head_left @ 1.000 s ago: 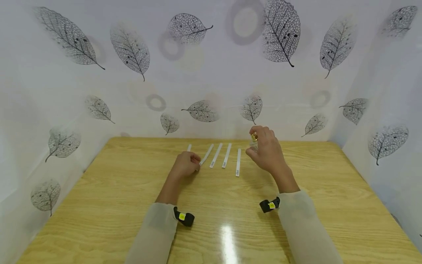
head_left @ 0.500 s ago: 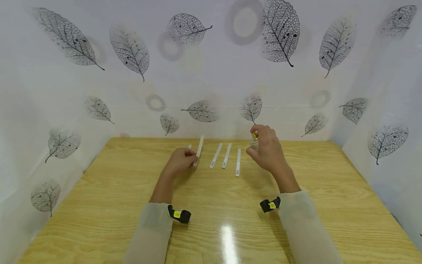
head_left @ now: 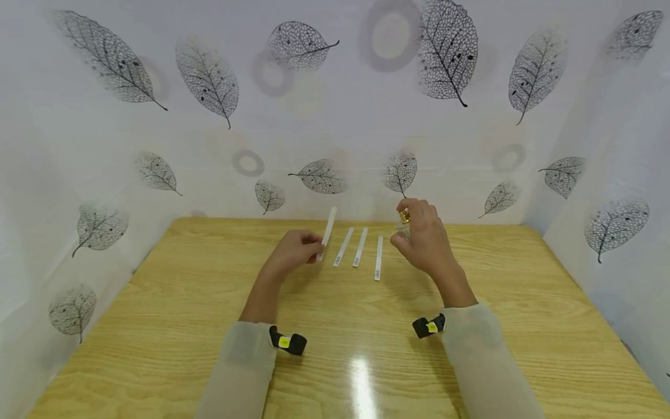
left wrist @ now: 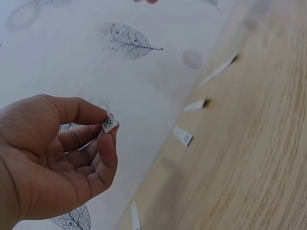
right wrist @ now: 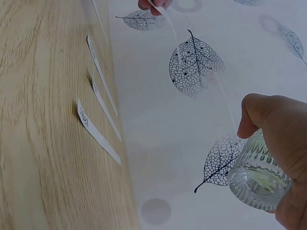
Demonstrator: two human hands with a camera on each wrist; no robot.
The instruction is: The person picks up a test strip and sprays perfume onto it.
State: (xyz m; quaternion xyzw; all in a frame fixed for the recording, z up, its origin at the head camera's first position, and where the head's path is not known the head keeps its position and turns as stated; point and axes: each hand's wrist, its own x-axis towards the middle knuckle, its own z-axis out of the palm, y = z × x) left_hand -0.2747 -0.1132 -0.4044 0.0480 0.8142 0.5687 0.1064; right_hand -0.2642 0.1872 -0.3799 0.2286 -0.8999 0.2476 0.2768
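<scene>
My left hand (head_left: 295,253) pinches a narrow white paper strip (head_left: 328,230) by its labelled end between thumb and fingertips. The strip's far end points up and away, toward the back wall. Over at the right, my right hand (head_left: 425,238) is raised above the table and grips a perfume bottle (right wrist: 259,175) of ribbed clear glass. Its gold top (head_left: 403,216) shows by the index finger in the head view, and most of its body is behind the hand there. Between the hands lie three more paper strips (head_left: 343,247), each with small dark lettering on its near end.
Another white strip (left wrist: 135,218) lies on the table at the left, hidden by my left hand in the head view. The wood-grain table (head_left: 335,326) ends at a pale wall covering (head_left: 324,134) printed with leaves. Black wrist cameras (head_left: 290,342) sit at both cuffs.
My left hand has picked one paper strip up off the table, drawn it left, then brought it a little back to the right, tilted higher. The right hand has stayed still.
</scene>
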